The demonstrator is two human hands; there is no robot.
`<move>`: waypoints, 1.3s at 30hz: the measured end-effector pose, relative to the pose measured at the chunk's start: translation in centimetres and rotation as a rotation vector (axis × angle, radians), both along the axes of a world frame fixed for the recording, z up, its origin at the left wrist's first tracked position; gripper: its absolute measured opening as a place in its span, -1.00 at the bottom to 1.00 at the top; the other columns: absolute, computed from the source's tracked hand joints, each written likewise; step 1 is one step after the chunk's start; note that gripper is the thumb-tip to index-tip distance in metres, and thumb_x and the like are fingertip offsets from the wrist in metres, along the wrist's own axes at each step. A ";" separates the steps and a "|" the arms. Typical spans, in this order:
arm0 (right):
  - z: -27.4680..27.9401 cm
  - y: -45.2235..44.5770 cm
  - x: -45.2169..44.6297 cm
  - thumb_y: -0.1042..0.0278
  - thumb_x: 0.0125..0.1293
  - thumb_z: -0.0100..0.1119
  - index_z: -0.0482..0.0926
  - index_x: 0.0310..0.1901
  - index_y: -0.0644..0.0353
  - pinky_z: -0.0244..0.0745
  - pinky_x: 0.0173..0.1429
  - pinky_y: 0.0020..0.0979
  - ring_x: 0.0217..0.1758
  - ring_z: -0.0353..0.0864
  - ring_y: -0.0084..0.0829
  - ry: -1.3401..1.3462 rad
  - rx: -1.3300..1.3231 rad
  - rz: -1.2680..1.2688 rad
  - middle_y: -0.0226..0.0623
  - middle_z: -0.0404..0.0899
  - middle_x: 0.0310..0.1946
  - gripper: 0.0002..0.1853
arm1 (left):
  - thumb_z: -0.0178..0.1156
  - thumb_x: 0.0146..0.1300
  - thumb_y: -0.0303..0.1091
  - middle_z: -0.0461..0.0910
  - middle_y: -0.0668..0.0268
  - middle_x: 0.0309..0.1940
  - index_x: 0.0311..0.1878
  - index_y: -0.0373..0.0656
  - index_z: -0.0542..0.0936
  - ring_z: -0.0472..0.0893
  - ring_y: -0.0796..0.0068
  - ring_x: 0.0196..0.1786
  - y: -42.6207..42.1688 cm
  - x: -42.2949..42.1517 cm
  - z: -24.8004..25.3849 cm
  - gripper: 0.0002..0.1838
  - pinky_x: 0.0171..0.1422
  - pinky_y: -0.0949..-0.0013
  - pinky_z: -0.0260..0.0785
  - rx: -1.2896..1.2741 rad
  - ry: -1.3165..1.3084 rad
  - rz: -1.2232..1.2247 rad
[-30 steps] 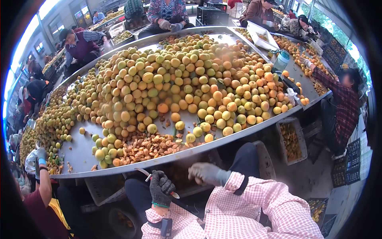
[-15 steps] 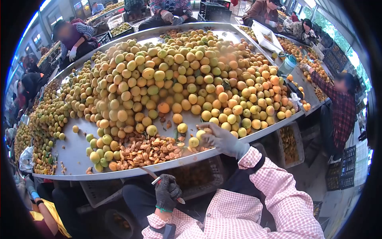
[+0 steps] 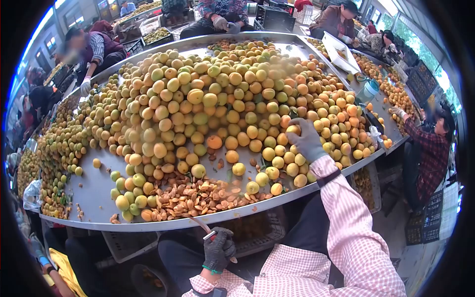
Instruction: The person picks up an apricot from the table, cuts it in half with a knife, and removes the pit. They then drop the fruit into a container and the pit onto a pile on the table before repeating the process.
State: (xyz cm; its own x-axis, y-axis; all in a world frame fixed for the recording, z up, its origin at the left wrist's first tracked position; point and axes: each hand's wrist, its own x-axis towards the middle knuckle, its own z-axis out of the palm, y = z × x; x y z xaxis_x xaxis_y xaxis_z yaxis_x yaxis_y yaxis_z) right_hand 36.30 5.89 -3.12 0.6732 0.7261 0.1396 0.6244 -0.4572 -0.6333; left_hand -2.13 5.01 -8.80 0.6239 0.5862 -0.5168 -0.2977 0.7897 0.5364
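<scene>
Head view: left hand [image 3: 218, 246], dark-gloved, below the near rim of the metal counter [image 3: 94, 196], fist wrapped round the handle of a curved knife [image 3: 202, 226], blade angled up and left toward the rim. Right hand [image 3: 308, 141], grey-gloved, out over the counter right of centre; fingers and thumb curved around 1 yellow-orange apricot [image 3: 293, 130], which sits in the right part of the broad apricot heap [image 3: 198, 104]. Brown apricot pits [image 3: 188, 199] lie loosely piled along the near rim, greenish apricots [image 3: 129, 198] just beside them on the left. Right of the heap: 1 teal-lidded bottle [image 3: 368, 90]; farther back, 1 white tray [image 3: 341, 53]. Across the far rim, 1 co-worker [image 3: 222, 7] in a patterned top.
</scene>
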 end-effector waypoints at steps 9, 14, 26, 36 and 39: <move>-2.8 -8.5 -23.5 0.27 0.15 0.32 0.52 -0.09 0.20 0.43 -0.26 -0.53 -0.30 0.50 -0.61 0.935 0.206 0.386 -0.33 0.50 -0.26 -0.67 | 0.29 0.18 -0.18 0.59 0.19 -0.48 -0.15 -0.17 0.54 0.62 0.27 -0.44 -1.5 1.3 0.4 -0.70 -0.36 0.31 0.45 1.276 0.686 -0.300; -2.9 -10.5 -24.1 0.24 0.20 0.32 0.56 -0.17 0.19 0.39 -0.23 -0.60 -0.33 0.48 -0.65 1.088 0.233 0.269 -0.40 0.51 -0.30 -0.73 | 0.34 0.12 -0.10 0.61 0.13 -0.41 0.07 -0.14 0.42 0.65 0.19 -0.39 -3.5 0.1 2.7 -0.48 -0.32 0.30 0.48 1.272 0.640 -0.544; 1.1 -14.6 -21.2 0.22 0.43 -0.08 0.46 -0.16 0.20 0.40 -0.37 -0.56 -0.44 0.42 -0.58 1.496 0.508 0.033 -0.34 0.49 -0.33 -0.78 | 0.14 0.33 -0.32 0.46 0.39 -0.41 0.03 -0.11 0.42 0.41 0.75 -0.40 -5.2 0.0 6.5 -0.75 -0.37 0.61 0.27 0.888 0.291 -0.620; 0.8 -15.2 -23.2 -0.14 0.49 -0.36 0.45 -0.22 0.19 0.37 -0.42 -0.66 -0.46 0.42 -0.62 1.267 0.541 0.267 -0.34 0.49 -0.37 -0.47 | 0.19 0.29 -0.30 0.55 0.15 -0.28 0.04 -0.17 0.41 0.59 0.40 -0.23 -5.9 -0.4 7.0 -0.68 -0.10 0.31 0.43 0.845 0.367 -0.600; 0.1 -15.5 -23.5 -0.12 0.50 -0.37 0.46 -0.23 0.18 0.25 -0.46 -0.66 -0.48 0.34 -0.69 1.243 0.590 0.341 -0.37 0.47 -0.34 -0.47 | 0.20 0.28 -0.28 0.58 0.08 -0.27 0.04 -0.15 0.42 0.63 0.29 -0.23 -6.2 -0.3 7.7 -0.68 -0.13 0.28 0.44 1.035 0.384 -0.520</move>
